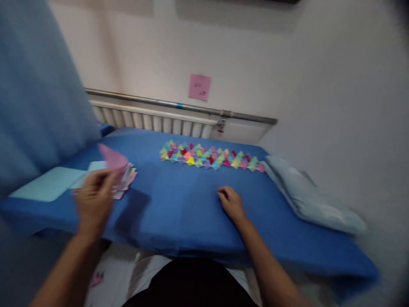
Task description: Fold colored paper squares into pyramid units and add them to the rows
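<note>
- Left hand: raised over left part of blue cloth, blurred; thumb and fingers pinched together on pink sheet.
- Pink sheet: gripped near its lower edge, rest standing up above the fingers, tilted to the left at the top; in front of the paper stack from this view.
- Paper stack: on cloth, just beyond left hand, mixed colors, edges uneven, partly hidden by hand and sheet.
- Teal sheet: flat on cloth, left of left hand; a smaller pale blue piece lies between it and the pink sheet.
- Right hand: low at middle of cloth, right of center, fingers curled in, loosely closed; can't see anything in it.
- Paper shapes: long multicolored band of small pointed pieces, side by side in rows on far part of cloth; beyond right hand, well apart from left.
- Bundle: pale blue-green, on cloth at right, near band's right end.
- Pink note: on wall, above rail and radiator; writing too blurred to read.
- Curtain: blue, far left.
</note>
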A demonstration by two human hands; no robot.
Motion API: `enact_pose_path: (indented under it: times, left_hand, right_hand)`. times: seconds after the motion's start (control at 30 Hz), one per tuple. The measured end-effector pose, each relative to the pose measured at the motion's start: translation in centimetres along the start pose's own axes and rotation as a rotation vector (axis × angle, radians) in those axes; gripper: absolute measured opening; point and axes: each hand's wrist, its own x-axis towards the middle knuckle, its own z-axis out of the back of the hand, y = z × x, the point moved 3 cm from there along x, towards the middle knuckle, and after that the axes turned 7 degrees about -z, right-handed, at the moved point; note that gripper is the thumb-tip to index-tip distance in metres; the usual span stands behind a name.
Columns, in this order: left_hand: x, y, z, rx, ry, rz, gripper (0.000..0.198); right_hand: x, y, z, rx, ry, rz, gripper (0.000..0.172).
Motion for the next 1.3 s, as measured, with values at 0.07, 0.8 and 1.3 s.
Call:
enact_pose_path:
  times: [0.07, 0.8, 1.3]
  left_hand:
    - [-1.4, -0.9, -3.5, -0.26, 0.149, 0.07, 0.021]
    - [-9.6, -0.2, -11.9, -0.913, 0.353, 0.977, 0.048]
    - [-9.9, -0.9, -13.0, -0.624, 0.599, 0.721, 0.049]
  right_hand:
    - [0.3, 0.0, 0.0, 0.022, 0.006, -0.002, 0.015]
    - [-3.9, 3.5, -2.8, 0.717, 0.369, -0.427, 0.047]
    - [-5.6, 2.6, -1.0, 0.567, 0.139, -0.379, 0.013]
